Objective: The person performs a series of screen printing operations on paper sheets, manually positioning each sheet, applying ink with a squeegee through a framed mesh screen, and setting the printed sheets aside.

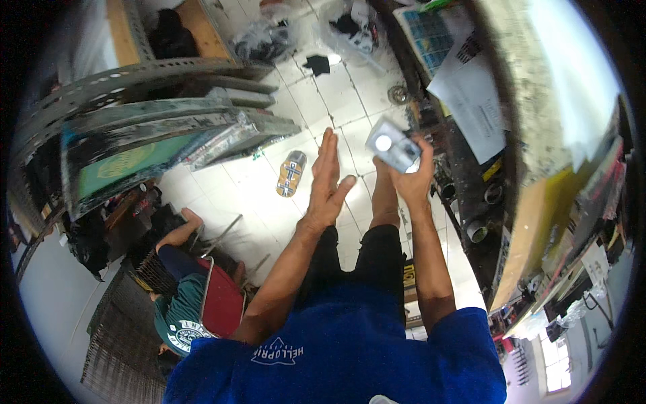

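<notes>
My left hand point(327, 180) is held up over the tiled floor, its fingers straight and together and the thumb apart, with nothing in it. My right hand point(416, 176) is closed round the lower end of a flat grey, phone-like device point(390, 143). A round bright spot and a darker patch show on the device's face; its details are blurred. Left of my left hand, a tan, sandal-like thing point(290, 176) with blue and white bands and a grey end is on the floor. My right leg point(385, 198) shows below the device.
Framed panels point(128, 161) stand in a metal rack at the left. A person in a green shirt point(180, 306) sits on a red-backed chair point(222, 299) at lower left. A cluttered bench with papers point(471, 101) runs along the right. Plastic bags point(266, 40) are on the floor ahead.
</notes>
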The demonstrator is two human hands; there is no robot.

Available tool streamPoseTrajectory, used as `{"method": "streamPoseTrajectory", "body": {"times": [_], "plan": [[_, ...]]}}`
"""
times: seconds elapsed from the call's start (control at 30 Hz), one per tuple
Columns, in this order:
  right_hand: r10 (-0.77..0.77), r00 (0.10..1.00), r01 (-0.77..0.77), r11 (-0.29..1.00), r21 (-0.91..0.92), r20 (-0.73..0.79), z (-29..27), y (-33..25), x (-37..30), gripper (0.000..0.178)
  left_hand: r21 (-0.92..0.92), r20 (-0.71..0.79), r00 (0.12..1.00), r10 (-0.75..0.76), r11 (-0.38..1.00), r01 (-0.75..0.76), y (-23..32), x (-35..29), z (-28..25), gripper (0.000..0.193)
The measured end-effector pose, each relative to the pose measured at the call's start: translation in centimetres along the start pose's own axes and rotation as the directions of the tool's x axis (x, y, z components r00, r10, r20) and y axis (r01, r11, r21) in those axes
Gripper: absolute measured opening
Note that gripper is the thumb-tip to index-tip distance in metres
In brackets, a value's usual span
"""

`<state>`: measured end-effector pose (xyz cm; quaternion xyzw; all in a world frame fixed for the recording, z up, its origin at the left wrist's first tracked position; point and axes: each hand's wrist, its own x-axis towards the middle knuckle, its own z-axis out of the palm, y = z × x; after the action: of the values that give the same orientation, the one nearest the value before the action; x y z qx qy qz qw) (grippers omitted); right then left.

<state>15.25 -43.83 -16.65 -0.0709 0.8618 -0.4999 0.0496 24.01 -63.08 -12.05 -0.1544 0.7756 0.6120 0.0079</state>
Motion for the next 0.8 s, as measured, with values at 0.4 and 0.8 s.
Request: {"method": "streamPoseTrajectory", "body": {"times": [0.4,0.8], "plan": [[-0.128,0.977,0.052,0.917,-0.396,-0.169,8.8,29.7,7.4,0.060,0.642,0.085,0.615,-0.784,0.515,0.568,-22.5,-19.4,1.6,0.059],[0.448,0.745,-0.566,0.817,-0.112,-0.494,9.5,38.3,16.8,0.090,0.620,0.069,0.598,-0.798,0.504,0.601,-22.3,-19.0,1.4,0.053]]}}
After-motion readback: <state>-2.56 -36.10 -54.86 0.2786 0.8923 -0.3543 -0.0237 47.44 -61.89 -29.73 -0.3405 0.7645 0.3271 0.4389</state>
